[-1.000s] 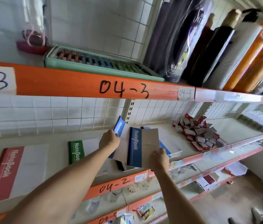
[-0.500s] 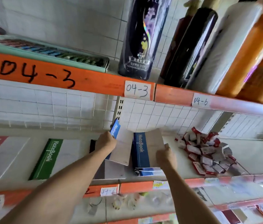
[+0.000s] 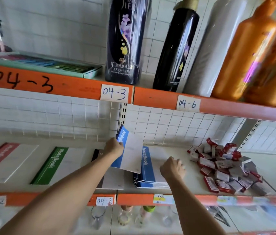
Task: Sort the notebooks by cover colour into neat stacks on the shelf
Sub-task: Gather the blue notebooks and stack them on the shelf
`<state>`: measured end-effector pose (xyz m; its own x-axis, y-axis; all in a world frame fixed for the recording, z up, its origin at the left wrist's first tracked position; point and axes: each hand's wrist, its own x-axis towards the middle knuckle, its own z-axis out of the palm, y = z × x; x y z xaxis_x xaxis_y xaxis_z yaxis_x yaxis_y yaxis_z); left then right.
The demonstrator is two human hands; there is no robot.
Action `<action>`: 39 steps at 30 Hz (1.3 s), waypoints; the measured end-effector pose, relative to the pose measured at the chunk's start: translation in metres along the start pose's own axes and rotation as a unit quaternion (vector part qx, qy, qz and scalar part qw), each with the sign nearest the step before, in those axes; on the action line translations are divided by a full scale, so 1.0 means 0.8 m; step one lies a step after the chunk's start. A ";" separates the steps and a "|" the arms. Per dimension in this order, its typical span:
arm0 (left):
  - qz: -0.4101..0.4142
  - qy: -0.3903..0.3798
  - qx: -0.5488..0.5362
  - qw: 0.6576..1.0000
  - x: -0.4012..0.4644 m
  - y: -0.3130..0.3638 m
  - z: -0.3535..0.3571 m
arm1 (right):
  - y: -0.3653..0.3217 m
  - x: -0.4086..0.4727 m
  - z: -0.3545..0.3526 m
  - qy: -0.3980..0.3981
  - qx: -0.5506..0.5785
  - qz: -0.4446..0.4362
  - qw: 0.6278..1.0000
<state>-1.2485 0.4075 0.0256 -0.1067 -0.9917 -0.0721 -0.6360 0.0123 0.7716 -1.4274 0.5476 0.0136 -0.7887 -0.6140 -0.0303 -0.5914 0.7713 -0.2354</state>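
Gripping blue notebook [image 3: 130, 150] — left hand [image 3: 114, 147] raised.

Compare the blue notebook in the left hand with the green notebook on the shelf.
The blue notebook is tilted up off the shelf, gripped by the left hand; the green notebook lies flat, untouched. Their spine bands differ, blue against green. Both have a pale cover and a band printed NoteBook.

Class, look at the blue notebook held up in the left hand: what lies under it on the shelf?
Under the raised blue notebook lies a black-spined notebook, beside the blue stack. Its cover is mostly hidden by the notebook and left hand.
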 end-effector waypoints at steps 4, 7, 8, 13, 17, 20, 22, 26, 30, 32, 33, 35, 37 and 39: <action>-0.003 -0.050 -0.032 0.998 -0.017 0.022 0.021 | 0.009 0.009 -0.005 -0.012 0.049 -0.012 0.999; -0.009 -0.090 -0.001 0.996 -0.027 0.032 0.044 | 0.011 0.014 -0.006 -0.029 0.089 -0.040 0.995; -0.008 -0.092 0.021 0.996 -0.030 0.035 0.051 | 0.012 0.014 -0.006 -0.038 0.104 -0.047 0.993; 0.075 -0.077 0.245 0.963 -0.044 0.048 0.079 | 0.017 0.015 -0.012 -0.063 0.141 -0.072 0.985; 0.142 -0.041 0.362 0.920 -0.051 0.044 0.088 | 0.018 0.015 -0.014 -0.071 0.128 -0.092 0.985; 0.176 -0.033 0.334 0.925 -0.046 0.038 0.082 | 0.014 0.014 -0.014 -0.059 0.110 -0.117 0.985; 0.184 -0.043 0.307 0.933 -0.038 0.029 0.075 | 0.004 0.013 -0.013 -0.040 0.082 -0.146 0.985; 0.210 -0.069 0.301 0.928 -0.022 -0.004 0.044 | -0.036 0.004 -0.008 -0.024 0.051 -0.200 0.978; 0.224 -0.062 0.294 0.927 -0.014 -0.046 -0.011 | -0.087 -0.019 0.007 -0.051 0.035 -0.242 0.968; 0.211 -0.056 0.301 0.928 -0.013 -0.069 -0.040 | -0.116 -0.037 0.015 -0.061 0.040 -0.258 0.963; 0.200 -0.054 0.305 0.929 -0.011 -0.082 -0.056 | -0.133 -0.049 0.020 -0.061 0.045 -0.269 0.960; 0.182 -0.051 0.302 0.934 -0.008 -0.109 -0.092 | -0.166 -0.075 0.030 -0.058 0.056 -0.291 0.953; 0.172 -0.041 0.303 0.936 -0.007 -0.138 -0.135 | -0.201 -0.104 0.042 -0.060 0.068 -0.310 0.946; 0.162 -0.034 0.313 0.935 -0.008 -0.171 -0.179 | -0.237 -0.136 0.054 -0.068 0.072 -0.325 0.941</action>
<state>-1.0513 0.3938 0.0112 -0.4068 -0.9124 0.0443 -0.8821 0.4050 0.2407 -1.2221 0.4608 0.0193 -0.2340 -0.9713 0.0432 -0.9048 0.2013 -0.3753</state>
